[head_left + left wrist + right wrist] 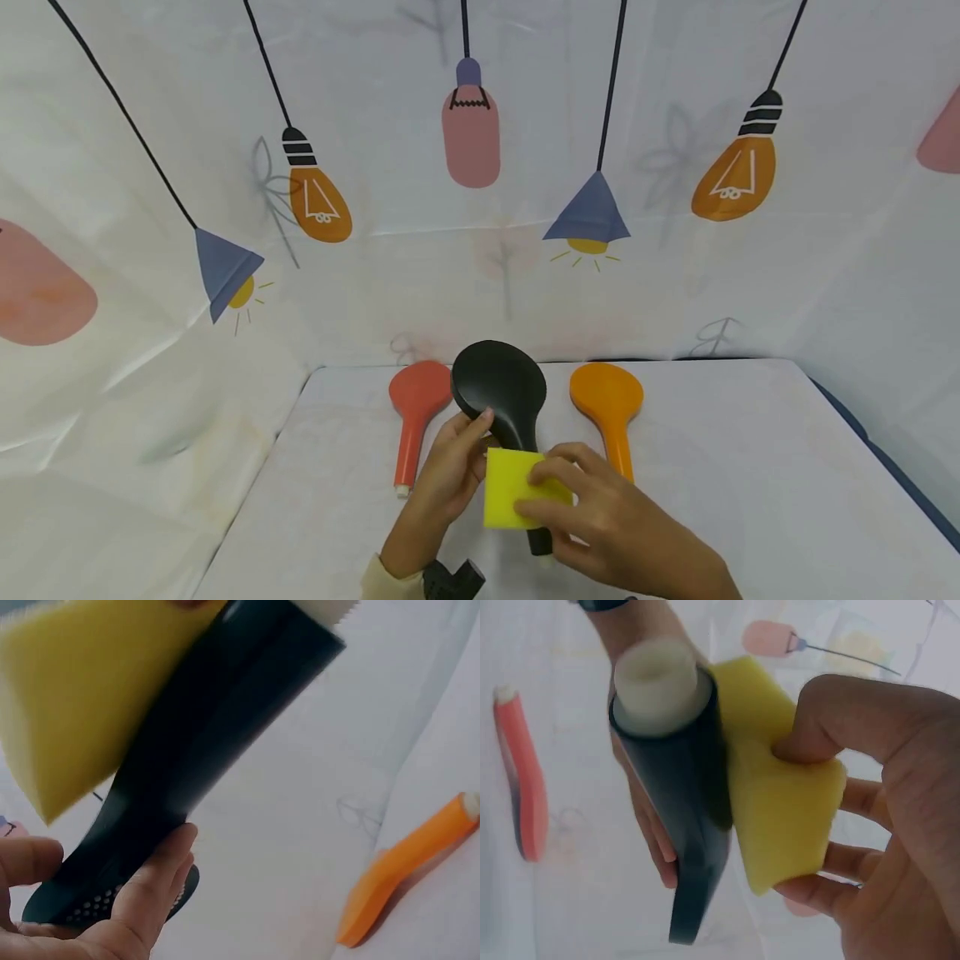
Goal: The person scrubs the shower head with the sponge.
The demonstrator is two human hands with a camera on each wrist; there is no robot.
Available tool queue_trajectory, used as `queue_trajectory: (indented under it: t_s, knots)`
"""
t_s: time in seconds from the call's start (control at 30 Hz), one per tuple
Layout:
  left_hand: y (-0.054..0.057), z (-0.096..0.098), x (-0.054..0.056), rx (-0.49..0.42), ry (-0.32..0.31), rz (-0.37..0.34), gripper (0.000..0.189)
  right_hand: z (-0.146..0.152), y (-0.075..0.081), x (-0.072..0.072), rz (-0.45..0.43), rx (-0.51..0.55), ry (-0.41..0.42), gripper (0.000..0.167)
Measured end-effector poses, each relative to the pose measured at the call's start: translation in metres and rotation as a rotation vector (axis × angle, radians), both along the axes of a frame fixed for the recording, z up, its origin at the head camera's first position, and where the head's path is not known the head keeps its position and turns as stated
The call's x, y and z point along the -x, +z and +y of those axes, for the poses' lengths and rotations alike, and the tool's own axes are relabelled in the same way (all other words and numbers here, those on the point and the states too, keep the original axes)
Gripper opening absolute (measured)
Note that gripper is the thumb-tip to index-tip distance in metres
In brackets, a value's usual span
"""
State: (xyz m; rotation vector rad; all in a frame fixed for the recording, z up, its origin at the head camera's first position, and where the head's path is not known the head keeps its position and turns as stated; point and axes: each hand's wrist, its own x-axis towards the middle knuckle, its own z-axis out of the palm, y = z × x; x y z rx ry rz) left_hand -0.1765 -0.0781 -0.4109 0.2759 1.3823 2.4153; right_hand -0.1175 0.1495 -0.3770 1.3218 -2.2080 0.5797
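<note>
A black shower head (pixel 498 383) is held up off the table by my left hand (pixel 450 475), which grips it at the neck below the round head. The thumb lies on its back, and the holed spray face (pixel 94 906) shows in the left wrist view. My right hand (pixel 611 521) pinches a yellow sponge (pixel 504 492) between thumb and fingers. In the right wrist view the sponge (pixel 787 825) bends a little and lies against the side of the black handle (pixel 679 787). A pale threaded end (pixel 656 679) sticks out of that handle.
On the white table (pixel 750 467) lie a red shower head (pixel 418 396) to the left and an orange shower head (pixel 609 396) to the right. Behind stands a white sheet (pixel 390 275) printed with lamps. A black strapped device (pixel 453 581) sits at the left wrist.
</note>
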Motion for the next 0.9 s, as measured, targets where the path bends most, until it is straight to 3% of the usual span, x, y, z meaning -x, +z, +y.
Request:
queue_trajectory:
  t_s: [0.1,0.2,0.27,0.37,0.47,0.57,0.8,0.9]
  knots:
    - [0.0,-0.004,0.003,-0.058,0.059,-0.016,0.041,0.002,0.003,-0.006,-0.123,-0.012,0.062,0.04]
    - [0.003,-0.008,0.005,-0.127,0.106,-0.019,0.032,0.005,0.005,-0.009,-0.208,-0.005,0.122,0.043]
    - [0.004,-0.01,0.006,-0.168,0.119,-0.019,0.028,0.006,0.005,-0.009,-0.217,0.014,0.151,0.039]
    - [0.007,-0.011,0.006,-0.205,0.107,-0.027,0.025,0.005,0.003,-0.004,-0.145,0.068,0.155,0.028]
    - [0.008,-0.008,0.004,-0.222,0.083,-0.048,0.029,0.0,-0.003,0.005,-0.047,0.133,0.107,0.02]
    - [0.009,-0.003,-0.001,-0.214,0.064,-0.07,0.035,-0.001,-0.009,0.012,-0.004,0.167,0.023,0.025]
    - [0.007,0.004,-0.006,-0.145,-0.031,-0.097,0.047,0.002,-0.014,0.02,-0.026,0.24,-0.158,0.034]
    - [0.007,0.006,-0.007,-0.123,-0.047,-0.091,0.05,0.002,-0.014,0.021,-0.057,0.281,-0.218,0.028]
